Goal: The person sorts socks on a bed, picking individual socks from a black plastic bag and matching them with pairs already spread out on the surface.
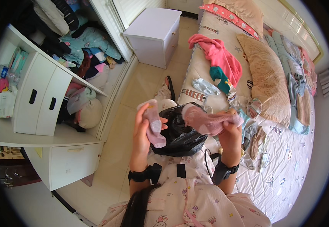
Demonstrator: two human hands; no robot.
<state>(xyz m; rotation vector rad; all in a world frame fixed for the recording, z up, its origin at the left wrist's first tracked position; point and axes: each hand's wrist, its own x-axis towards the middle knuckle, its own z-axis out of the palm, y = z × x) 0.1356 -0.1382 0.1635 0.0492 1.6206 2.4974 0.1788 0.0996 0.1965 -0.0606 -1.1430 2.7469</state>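
A pink sock point(155, 126) with a pale patch hangs in my left hand point(141, 130), pinched between thumb and fingers. My right hand point(230, 126) is closed around a second pink sock point(206, 120), which stretches out to the left toward the first one. The two socks are apart. Below and between my hands, a black plastic bag point(185, 138) rests on my lap, and its contents cannot be seen. Close beyond my right hand, several loose socks and small cloth pieces point(257, 140) lie on the bed.
The bed point(281, 178) runs along my right, with a coral-pink garment point(219, 56), a green sock point(220, 79), a tan pillow point(266, 75) and folded clothes point(295, 72). A white nightstand point(145, 41) stands ahead. To my left are an open wardrobe with heaped clothes point(90, 45) and a white desk point(58, 140).
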